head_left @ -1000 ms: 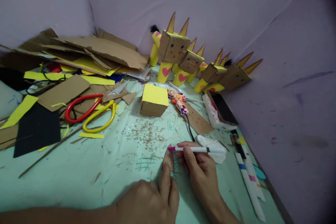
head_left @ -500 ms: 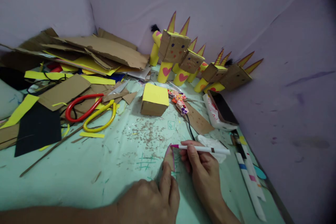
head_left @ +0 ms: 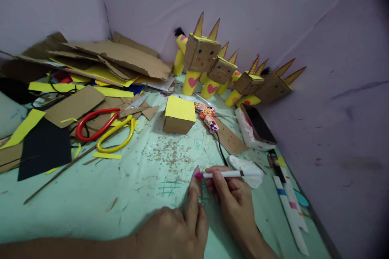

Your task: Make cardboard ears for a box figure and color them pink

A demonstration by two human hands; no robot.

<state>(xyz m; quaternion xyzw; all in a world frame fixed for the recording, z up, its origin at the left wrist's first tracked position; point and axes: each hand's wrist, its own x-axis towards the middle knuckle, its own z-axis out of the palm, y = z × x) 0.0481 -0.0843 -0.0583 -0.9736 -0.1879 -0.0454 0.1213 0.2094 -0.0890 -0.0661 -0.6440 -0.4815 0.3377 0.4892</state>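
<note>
My right hand (head_left: 235, 196) grips a white marker (head_left: 229, 174) with a magenta tip, closed round its barrel. The tip rests on a small pointed cardboard piece (head_left: 197, 182) with a purple-pink edge, near its upper end. My left hand (head_left: 174, 226) holds this piece against the table, the index finger pressing its lower end and the other fingers curled. Green pen lines (head_left: 170, 187) mark the cover beside it. Farther back sits a cardboard box with a yellow top (head_left: 180, 115).
Giraffe-like cardboard figures (head_left: 202, 54) stand along the wall. Red- and yellow-handled scissors (head_left: 115, 129) lie left among cardboard scraps (head_left: 121, 58). A patterned glue gun (head_left: 209, 119), a phone (head_left: 258, 123) on a white box, crumpled tissue (head_left: 247, 170) and several markers (head_left: 290, 214) are to the right.
The marker tip has moved slightly left and down from the point of the cardboard piece onto its upper part. My right hand shifted with it; my left hand stayed in place.
</note>
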